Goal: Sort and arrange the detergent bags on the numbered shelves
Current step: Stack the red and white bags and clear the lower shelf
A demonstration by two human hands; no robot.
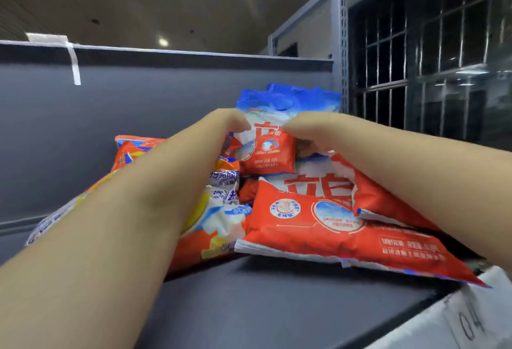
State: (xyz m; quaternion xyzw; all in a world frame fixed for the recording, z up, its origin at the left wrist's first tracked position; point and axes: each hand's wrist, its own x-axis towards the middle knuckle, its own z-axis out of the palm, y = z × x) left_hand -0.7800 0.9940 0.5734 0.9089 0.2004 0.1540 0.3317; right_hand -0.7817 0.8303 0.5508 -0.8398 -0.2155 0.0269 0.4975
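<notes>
Strip of white tape (pixel 73 62) hangs over the top edge of the dark grey back panel (pixel 138 105) at far left. Below it, the dark grey shelf surface (pixel 263 301) carries a loose pile of detergent bags. Orange, yellow and white plastic detergent bag (pixel 216 224) lies at the left of the pile, partly covered by the left forearm. Left hand (pixel 221 124) reaches forward over that bag; its fingers curl onto the left edge of an upright red, white and blue detergent bag (pixel 266 141) standing near the back panel. Right hand (pixel 307 130) grips the same upright bag from the right, fingers bent onto its face, though the fingertips are blurred and the exact hold is hard to confirm. Large flat red and white detergent bag (pixel 318 224) lies in front, touching the shelf, with another red bag (pixel 379 199) resting on it under the right forearm. Grey perforated steel upright (pixel 343 44) stands at right, beside a barred window (pixel 429 71). White label (pixel 471 318) sits on the shelf's front edge.
</notes>
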